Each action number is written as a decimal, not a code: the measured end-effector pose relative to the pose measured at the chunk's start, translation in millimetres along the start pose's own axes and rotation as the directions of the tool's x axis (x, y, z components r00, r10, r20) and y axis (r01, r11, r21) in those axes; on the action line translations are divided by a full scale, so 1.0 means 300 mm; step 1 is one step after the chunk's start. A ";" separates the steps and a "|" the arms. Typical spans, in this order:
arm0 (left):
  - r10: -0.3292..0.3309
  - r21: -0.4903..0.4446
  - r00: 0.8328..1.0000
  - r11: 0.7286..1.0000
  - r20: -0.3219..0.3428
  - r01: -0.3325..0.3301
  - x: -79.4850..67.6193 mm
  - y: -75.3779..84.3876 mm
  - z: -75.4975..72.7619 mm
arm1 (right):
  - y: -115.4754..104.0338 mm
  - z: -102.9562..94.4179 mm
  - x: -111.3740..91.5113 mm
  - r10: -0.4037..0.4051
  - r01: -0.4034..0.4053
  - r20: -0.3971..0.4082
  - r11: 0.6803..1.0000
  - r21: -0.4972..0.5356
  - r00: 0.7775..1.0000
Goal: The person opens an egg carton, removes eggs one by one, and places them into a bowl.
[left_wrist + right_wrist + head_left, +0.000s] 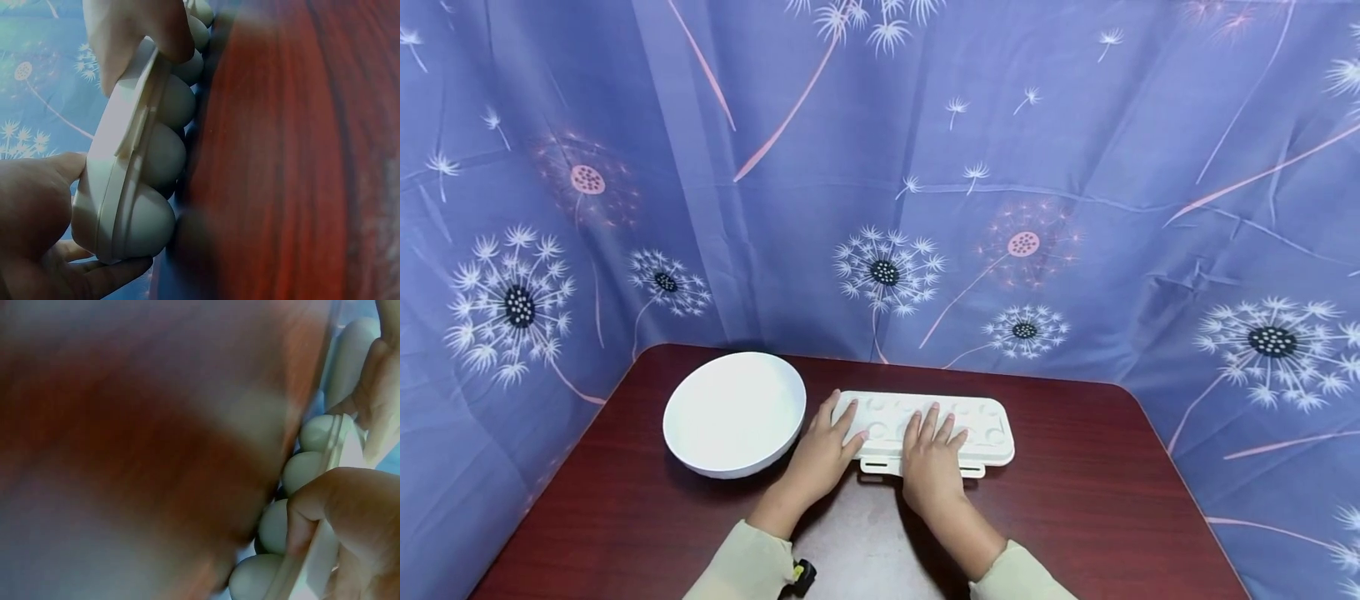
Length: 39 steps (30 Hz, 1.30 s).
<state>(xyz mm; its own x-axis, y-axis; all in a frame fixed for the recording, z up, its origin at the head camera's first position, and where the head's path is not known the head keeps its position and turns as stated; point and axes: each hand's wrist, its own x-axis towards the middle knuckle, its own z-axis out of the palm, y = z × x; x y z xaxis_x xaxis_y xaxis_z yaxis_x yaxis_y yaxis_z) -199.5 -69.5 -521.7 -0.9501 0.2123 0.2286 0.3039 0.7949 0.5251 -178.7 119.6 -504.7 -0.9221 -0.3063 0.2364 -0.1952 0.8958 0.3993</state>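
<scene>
A white plastic egg carton (981, 425) with its lid down lies lengthwise across the table, its latch flange facing the front. The left hand (817, 454) rests on its left end. In the left wrist view, that thumb touches the lid while straight fingers (119, 275) lie along the end wall. Near the middle, the right hand (931, 471) has its fingers spread on the lid. The right wrist view shows its bent thumb (303, 515) over the front rim, above the rounded cups (253, 575). Whether the carton holds eggs is hidden.
Left of the carton stands a wide white bowl (733, 412), close to the left hand. The dark red table (1097, 492) ends at a blue dandelion-print curtain (925, 167) at the back and sides. A small black and yellow object (802, 577) sits at the left cuff.
</scene>
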 end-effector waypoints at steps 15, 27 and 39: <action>-0.001 -0.046 1.000 0.999 -0.002 0.001 -0.009 0.005 -0.010 | 0.031 -0.006 -0.017 -0.010 0.004 0.049 0.993 0.120 0.999; -0.022 -0.096 0.999 0.995 0.033 0.025 -0.009 0.008 -0.017 | 0.094 0.032 -0.033 0.001 -0.001 0.000 0.933 0.360 1.000; -0.031 -0.132 0.999 0.991 -0.023 0.028 -0.013 0.020 -0.020 | 0.171 0.063 -0.072 0.055 -0.014 -0.079 0.897 0.443 0.995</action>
<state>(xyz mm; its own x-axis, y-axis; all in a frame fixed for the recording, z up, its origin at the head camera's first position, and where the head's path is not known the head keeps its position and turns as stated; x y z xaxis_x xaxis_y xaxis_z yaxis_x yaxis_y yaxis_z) -193.5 -69.1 -514.6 -0.9572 0.1743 0.2309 0.2840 0.7183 0.6351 -175.2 178.2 -506.3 -0.9020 -0.2814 0.3276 -0.3099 0.9500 -0.0374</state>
